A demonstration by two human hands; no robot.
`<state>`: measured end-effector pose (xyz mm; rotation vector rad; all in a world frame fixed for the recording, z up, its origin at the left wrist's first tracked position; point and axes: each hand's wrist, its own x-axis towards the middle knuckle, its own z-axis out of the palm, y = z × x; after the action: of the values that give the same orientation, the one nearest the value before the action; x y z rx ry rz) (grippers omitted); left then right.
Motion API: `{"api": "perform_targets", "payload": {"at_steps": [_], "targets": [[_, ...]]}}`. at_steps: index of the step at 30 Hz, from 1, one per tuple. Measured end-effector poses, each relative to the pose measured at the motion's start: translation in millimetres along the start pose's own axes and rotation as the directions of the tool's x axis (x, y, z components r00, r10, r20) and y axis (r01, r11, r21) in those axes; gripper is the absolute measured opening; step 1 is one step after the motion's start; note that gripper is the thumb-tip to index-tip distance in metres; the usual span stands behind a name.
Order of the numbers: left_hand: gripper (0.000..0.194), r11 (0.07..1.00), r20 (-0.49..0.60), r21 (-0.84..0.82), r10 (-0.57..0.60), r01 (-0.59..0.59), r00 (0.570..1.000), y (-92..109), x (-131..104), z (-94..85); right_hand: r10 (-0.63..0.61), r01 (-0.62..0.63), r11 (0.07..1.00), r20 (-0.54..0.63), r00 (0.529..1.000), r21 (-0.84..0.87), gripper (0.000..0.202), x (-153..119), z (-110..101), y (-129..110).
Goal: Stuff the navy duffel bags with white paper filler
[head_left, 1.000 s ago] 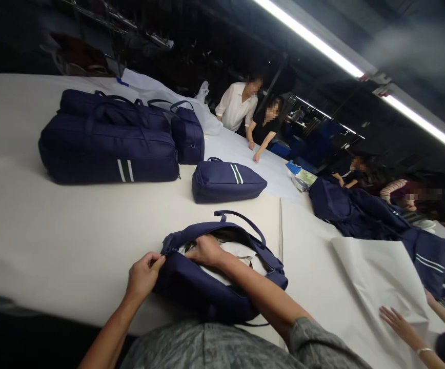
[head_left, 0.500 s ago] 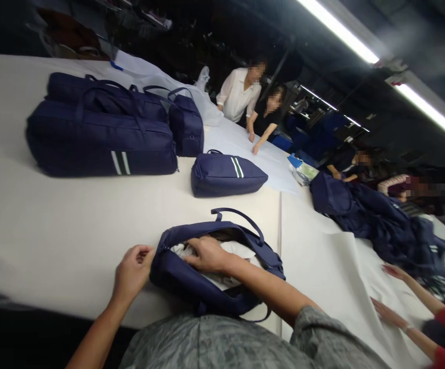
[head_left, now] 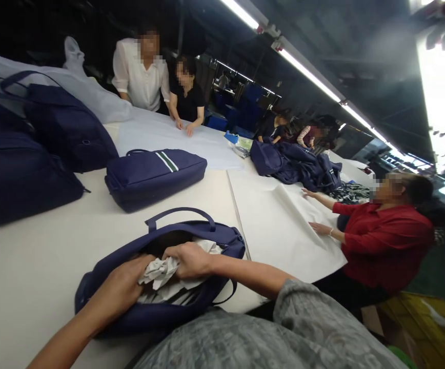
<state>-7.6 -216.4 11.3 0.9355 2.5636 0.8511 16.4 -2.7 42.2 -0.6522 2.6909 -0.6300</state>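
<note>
1. Left hand (head_left: pixel 120 287) is inside the mouth of the open navy bag (head_left: pixel 157 312), fingers curled and pressing down on the crumpled white paper (head_left: pixel 161 271); fingertips are buried, so how tight the grip is cannot be told.
2. Right hand (head_left: pixel 189 259) is over the same opening, fingers closed down on the top of the paper wad, knuckles up.
3. Both hands touch the paper, just beside each other with the wad between them.
4. The bag lies on the near edge of the white table (head_left: pixel 34 266), right in front of the person, mouth gaping, one carry handle (head_left: pixel 180 212) arched up on the far side.
5. A shut small navy bag with a green-white stripe (head_left: pixel 153 174) lies beyond it, apart.
6. Big navy bags (head_left: pixel 26 148) stacked at far left.
7. A large paper sheet (head_left: pixel 280 225) lies to the right; a co-worker in a red top (head_left: pixel 384 236) has both hands flat on it.
8. A heap of navy bags (head_left: pixel 295 166) lies behind the sheet.
9. Two more people (head_left: pixel 157 82) lean on the table at the far end.
</note>
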Motion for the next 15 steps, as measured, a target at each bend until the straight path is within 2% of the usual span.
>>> {"api": "perform_targets", "payload": {"at_steps": [2, 5, 6, 8, 9, 10, 11, 12, 14, 15], "targets": [[0.026, 0.991, -0.069, -0.117, 0.058, -0.066, 0.996, -3.0, -11.0, -3.7, -0.101, 0.103, 0.995, -0.090, 0.991, 0.019, 0.031, -9.7, -3.8, -2.3], [0.024, 0.984, -0.293, -0.159, 0.032, -0.082, 0.956, -9.3, -30.3, 1.2, -0.154, 0.149, 0.988, -0.211, 0.965, -0.042, 0.045, -29.9, -14.9, -9.5], [0.024, 0.986, -0.379, -0.150, 0.005, -0.067, 0.925, -11.9, -35.3, 5.3, -0.150, 0.138, 0.988, -0.223, 0.963, -0.069, 0.057, -37.1, -18.8, -12.2], [0.026, 0.992, -0.545, -0.128, -0.069, -0.001, 0.836, -15.5, -42.1, 13.7, -0.126, 0.105, 0.988, -0.197, 0.972, -0.114, 0.078, -48.0, -23.1, -16.4], [0.026, 0.992, -0.607, -0.119, -0.101, 0.036, 0.788, -15.3, -44.0, 16.6, -0.106, 0.083, 0.988, -0.177, 0.978, -0.132, 0.082, -50.3, -22.7, -17.5], [0.026, 0.992, -0.641, -0.108, -0.120, 0.066, 0.758, -13.3, -45.3, 17.7, -0.080, 0.056, 0.988, -0.165, 0.983, -0.146, 0.082, -50.0, -20.6, -17.9], [0.026, 0.993, -0.645, -0.090, -0.119, 0.080, 0.755, -9.1, -46.1, 16.3, -0.057, 0.032, 0.988, -0.162, 0.985, -0.154, 0.078, -47.2, -17.2, -17.9], [0.026, 0.995, -0.626, -0.062, -0.097, 0.075, 0.774, -2.9, -46.7, 12.1, -0.035, 0.009, 0.988, -0.167, 0.985, -0.157, 0.072, -42.5, -13.3, -17.9], [0.029, 1.000, -0.588, 0.002, -0.004, 0.006, 0.809, 12.8, -47.1, -4.5, -0.008, -0.022, 0.985, -0.172, 0.985, -0.174, 0.059, -30.7, -7.1, -19.4], [0.030, 0.999, -0.586, 0.031, 0.044, -0.032, 0.809, 20.5, -46.5, -15.8, -0.002, -0.030, 0.981, -0.168, 0.986, -0.192, 0.056, -25.1, -6.0, -21.3]]}}
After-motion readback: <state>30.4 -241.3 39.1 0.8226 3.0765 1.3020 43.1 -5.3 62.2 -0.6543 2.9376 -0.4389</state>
